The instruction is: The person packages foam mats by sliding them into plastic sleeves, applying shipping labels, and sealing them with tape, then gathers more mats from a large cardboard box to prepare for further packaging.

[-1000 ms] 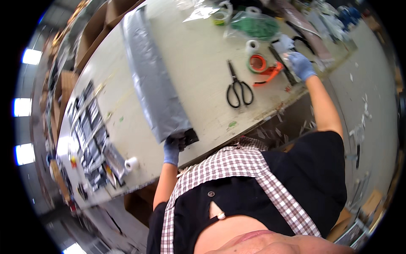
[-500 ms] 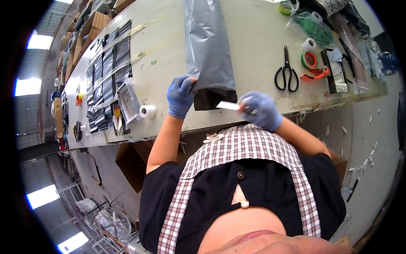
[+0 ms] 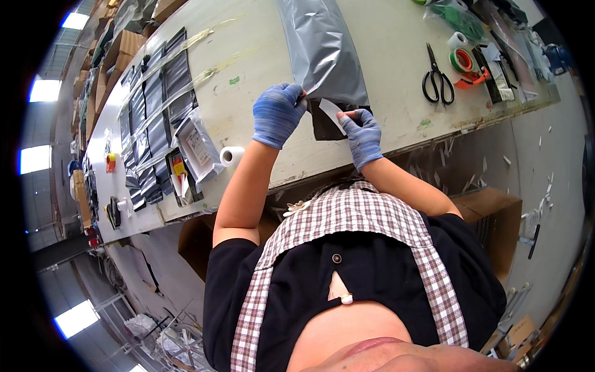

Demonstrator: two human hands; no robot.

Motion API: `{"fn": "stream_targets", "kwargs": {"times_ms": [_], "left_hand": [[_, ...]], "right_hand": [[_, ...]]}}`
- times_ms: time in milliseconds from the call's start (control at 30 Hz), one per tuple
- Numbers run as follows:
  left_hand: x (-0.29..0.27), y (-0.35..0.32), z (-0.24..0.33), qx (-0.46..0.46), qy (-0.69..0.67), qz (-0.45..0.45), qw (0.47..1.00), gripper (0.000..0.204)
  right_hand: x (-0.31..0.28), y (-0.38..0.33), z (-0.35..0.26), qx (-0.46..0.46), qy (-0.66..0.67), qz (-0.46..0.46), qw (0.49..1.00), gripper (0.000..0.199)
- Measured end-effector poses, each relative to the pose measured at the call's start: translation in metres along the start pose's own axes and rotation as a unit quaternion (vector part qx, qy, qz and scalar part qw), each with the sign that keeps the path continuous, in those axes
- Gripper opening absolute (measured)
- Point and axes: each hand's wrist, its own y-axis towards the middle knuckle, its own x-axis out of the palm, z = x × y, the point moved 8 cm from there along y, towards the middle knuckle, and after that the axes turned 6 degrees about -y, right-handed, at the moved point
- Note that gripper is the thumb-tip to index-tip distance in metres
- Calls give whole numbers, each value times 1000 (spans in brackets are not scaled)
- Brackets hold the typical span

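A long grey plastic bag (image 3: 325, 56) lies across the table, with a dark end (image 3: 325, 129) toward me. My left hand (image 3: 279, 116), in a blue glove, is closed on the left edge of the bag near that end. My right hand (image 3: 362, 137), gloved in blue with thumb and fingertip bare, pinches a white strip (image 3: 331, 111). The strip slants across the dark end, its far tip close to the grey part. Whether it is stuck to the bag I cannot tell.
To the right lie black scissors (image 3: 436, 80), tape rolls (image 3: 461, 60) and an orange-handled tool (image 3: 472, 79). At left are a white roll (image 3: 232, 155), a plastic-wrapped tray (image 3: 197, 147) and dark folded bags (image 3: 157, 111) under clear tape. The table's front edge (image 3: 403, 150) runs below my hands.
My right hand has brought the white strip leftward from beside the bag onto its dark end. The left hand keeps its hold on the bag's edge. The whole view has shifted slightly.
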Motion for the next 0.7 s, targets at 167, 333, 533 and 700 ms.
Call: {"fn": "stream_targets", "kwargs": {"times_ms": [167,333,533,700], "left_hand": [[-3,-3,-12,-44,-102,17,994,11],[2,8,-3,0,7,45,999,20],[76,14,-16,-15,1,14,1000,19],[109,15,-63,-113,-410,-107,899,18]], "right_hand": [[33,-21,-16,9,65,-115,991,13],[14,-11,-9,42,99,-56,993,13],[11,-6,-12,-40,112,-95,988,13],[45,-18,-53,-228,72,-299,924,17]]}}
